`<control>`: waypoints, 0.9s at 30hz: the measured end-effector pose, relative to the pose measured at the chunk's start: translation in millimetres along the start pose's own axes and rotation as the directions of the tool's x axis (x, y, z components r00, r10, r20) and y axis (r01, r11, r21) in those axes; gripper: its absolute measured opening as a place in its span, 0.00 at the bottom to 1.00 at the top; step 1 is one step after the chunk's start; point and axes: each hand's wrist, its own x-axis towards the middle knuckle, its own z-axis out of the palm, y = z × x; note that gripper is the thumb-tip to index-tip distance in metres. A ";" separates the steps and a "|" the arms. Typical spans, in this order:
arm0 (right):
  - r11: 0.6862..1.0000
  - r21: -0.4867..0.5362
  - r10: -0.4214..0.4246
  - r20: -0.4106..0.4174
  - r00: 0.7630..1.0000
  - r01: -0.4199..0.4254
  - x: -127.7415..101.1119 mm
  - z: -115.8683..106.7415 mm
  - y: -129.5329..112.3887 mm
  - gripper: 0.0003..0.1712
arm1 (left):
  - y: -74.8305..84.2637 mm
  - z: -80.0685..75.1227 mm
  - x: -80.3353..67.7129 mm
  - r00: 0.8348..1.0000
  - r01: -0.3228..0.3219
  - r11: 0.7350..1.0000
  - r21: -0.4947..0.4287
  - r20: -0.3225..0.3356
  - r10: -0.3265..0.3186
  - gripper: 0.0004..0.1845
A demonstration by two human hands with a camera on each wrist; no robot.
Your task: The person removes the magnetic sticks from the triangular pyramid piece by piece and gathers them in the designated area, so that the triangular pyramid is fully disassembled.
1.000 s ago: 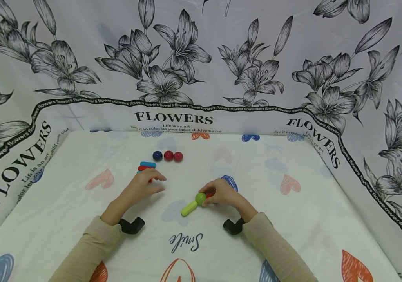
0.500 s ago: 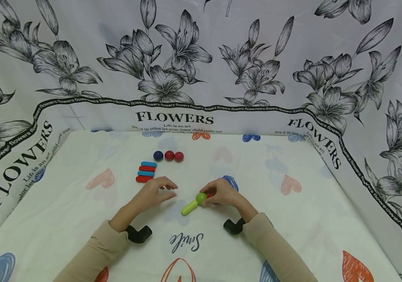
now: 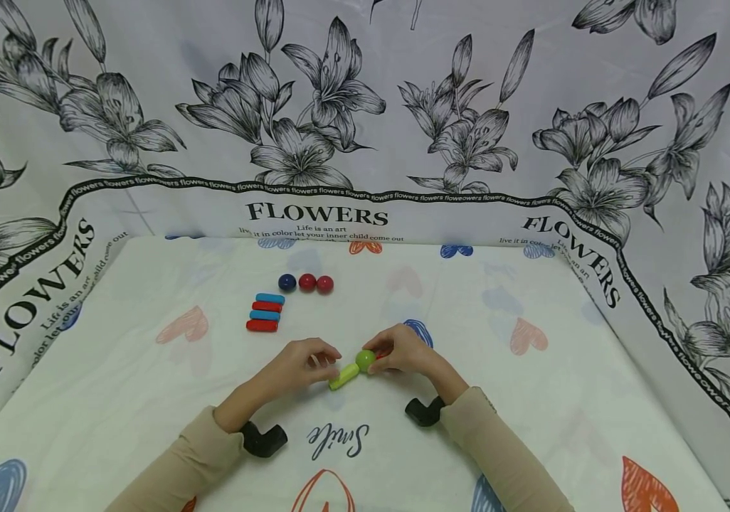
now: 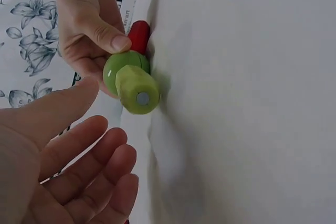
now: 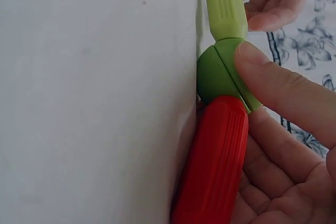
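My right hand [image 3: 403, 350] pinches a green ball [image 3: 365, 360] between thumb and fingers, low over the cloth. Joined to that ball are a yellow-green rod [image 3: 344, 377], pointing towards the left hand, and a ribbed red rod [image 5: 212, 161] on the opposite side, mostly covered by the right hand in the head view. A small grey disc [image 4: 142, 98] shows in the yellow-green rod's free end. My left hand [image 3: 301, 364] is beside this rod with thumb and fingers spread apart; the left wrist view shows a gap between them and the rod.
Behind the left hand several blue and red rods [image 3: 266, 306] lie in a stacked row. Beyond them a dark blue ball [image 3: 287, 283] and two red balls [image 3: 316, 283] stand in line. Patterned white cloth [image 3: 467, 284] covers the table, and a flowered curtain [image 3: 455, 142] hangs behind.
My left hand has moved right and nearer me, from over the row of rods to beside the yellow-green rod, uncovering the row. The right hand has stayed in place, holding the ball.
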 end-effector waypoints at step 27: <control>0.999 0.034 0.003 0.008 1.000 -0.003 -1.5 -0.3 -0.1 0.18 | 6.3 19.3 8.2 0.999 -0.008 1.000 0.021 0.048 0.007 0.15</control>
